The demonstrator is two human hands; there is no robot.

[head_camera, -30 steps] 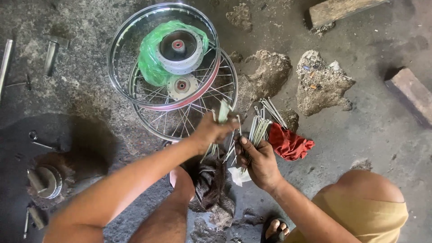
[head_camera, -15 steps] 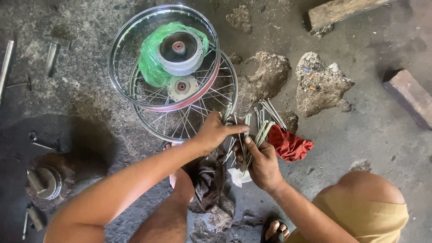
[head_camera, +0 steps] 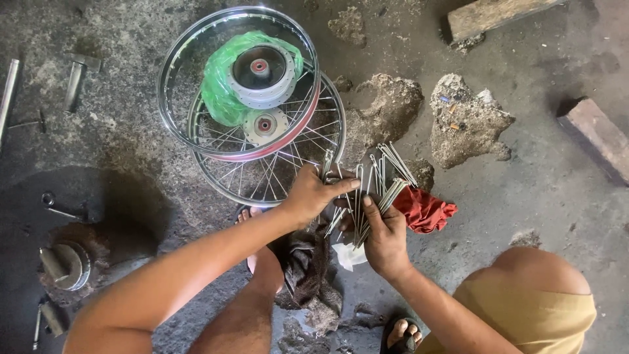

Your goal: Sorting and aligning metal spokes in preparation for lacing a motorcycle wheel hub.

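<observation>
Right hand (head_camera: 386,239): closed around a fanned bundle of metal spokes (head_camera: 373,190), just right of centre frame.
Left hand (head_camera: 314,193): fingers pinched shut on spokes at the bundle's left edge.
Wheels: two spoked rims (head_camera: 196,131) stacked in the upper centre, a green plastic bag (head_camera: 219,92) around the top hub (head_camera: 259,72).
Red rag (head_camera: 426,210): on the floor, touching the bundle's right side.
Dark cloth (head_camera: 304,262): below the hands.
</observation>
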